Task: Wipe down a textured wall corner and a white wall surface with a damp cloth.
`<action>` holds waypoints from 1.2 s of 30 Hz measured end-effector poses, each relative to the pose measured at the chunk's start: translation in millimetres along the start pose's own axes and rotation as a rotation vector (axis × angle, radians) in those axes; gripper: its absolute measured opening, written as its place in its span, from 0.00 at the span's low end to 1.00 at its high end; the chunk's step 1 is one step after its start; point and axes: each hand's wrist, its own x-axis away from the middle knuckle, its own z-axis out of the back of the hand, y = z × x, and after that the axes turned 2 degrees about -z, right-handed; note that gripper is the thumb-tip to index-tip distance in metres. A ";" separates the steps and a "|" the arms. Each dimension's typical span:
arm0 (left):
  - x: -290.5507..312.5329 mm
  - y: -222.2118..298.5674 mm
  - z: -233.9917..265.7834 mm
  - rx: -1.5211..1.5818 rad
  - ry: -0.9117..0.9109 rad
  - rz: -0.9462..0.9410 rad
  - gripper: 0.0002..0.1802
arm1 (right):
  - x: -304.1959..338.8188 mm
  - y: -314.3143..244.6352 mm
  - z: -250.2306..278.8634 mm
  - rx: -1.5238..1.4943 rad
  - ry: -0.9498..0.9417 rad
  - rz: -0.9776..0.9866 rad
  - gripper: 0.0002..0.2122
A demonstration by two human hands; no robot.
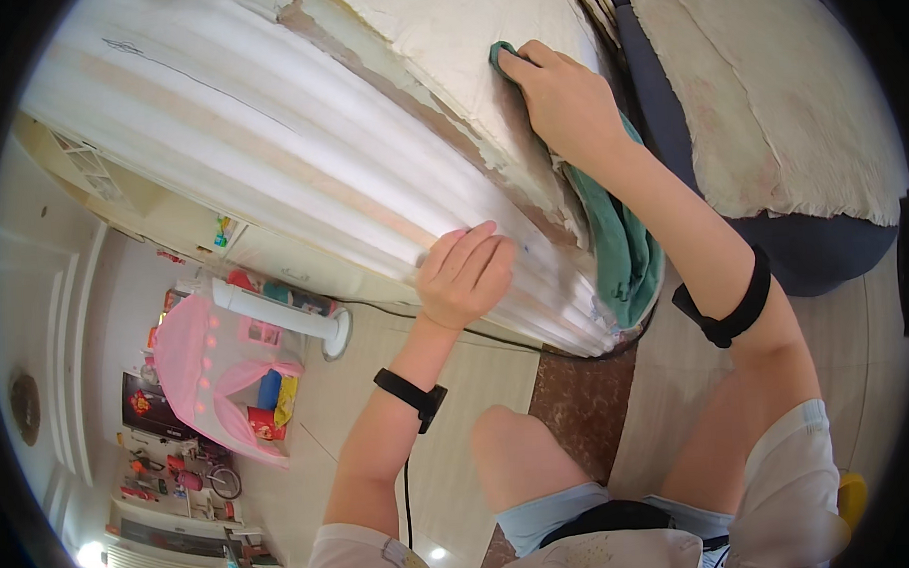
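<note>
My right hand [573,105] is closed on a green cloth [624,263], pressing its bunched upper end against a cream-white wall surface [446,44] with peeling, flaking paint along its edge. The rest of the cloth hangs in folds below my wrist. My left hand [466,274] has its fingers curled against the white ridged door frame [371,177], its fingertips partly hidden. A thin dark line [182,73] shows on the frame's upper left part. Black bands [726,305] are strapped round both my arms.
At right stands a dark blue sofa [774,253] with a beige quilted cover [768,93]. A black cable [496,335] runs along the base of the frame, above a brown marble strip [584,410]. At left are a pink play tent [192,368] and a white column-shaped appliance [285,310].
</note>
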 end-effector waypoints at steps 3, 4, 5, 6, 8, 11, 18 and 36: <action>2.4 -3.0 2.4 -0.024 -0.017 -0.007 0.11 | 31.1 18.8 -5.3 -0.174 -0.109 -0.048 0.13; 4.7 -0.8 -0.2 -0.003 -0.033 0.007 0.08 | 47.6 28.5 -2.6 -0.232 -0.210 -0.097 0.14; 5.0 0.3 -3.9 0.020 -0.047 0.023 0.05 | 65.5 39.9 1.5 -0.287 -0.313 -0.145 0.14; 3.3 -1.8 -3.5 0.025 -0.038 0.036 0.05 | 83.4 53.5 0.1 -0.230 -0.392 -0.128 0.15; 7.0 -7.4 1.1 0.056 -0.051 -0.110 0.07 | 95.5 57.6 15.7 -0.337 -0.477 -0.207 0.14; 9.6 -17.9 10.9 0.206 -0.081 -0.081 0.10 | 74.2 51.0 36.6 -0.306 -0.497 -0.335 0.13; -9.7 -40.7 62.1 0.734 -0.538 0.104 0.22 | -81.0 -18.5 145.9 -0.953 -0.115 -0.723 0.13; -376.9 -272.5 228.2 0.775 -0.583 0.572 0.29 | -459.9 8.5 241.8 -0.791 -0.347 -0.188 0.12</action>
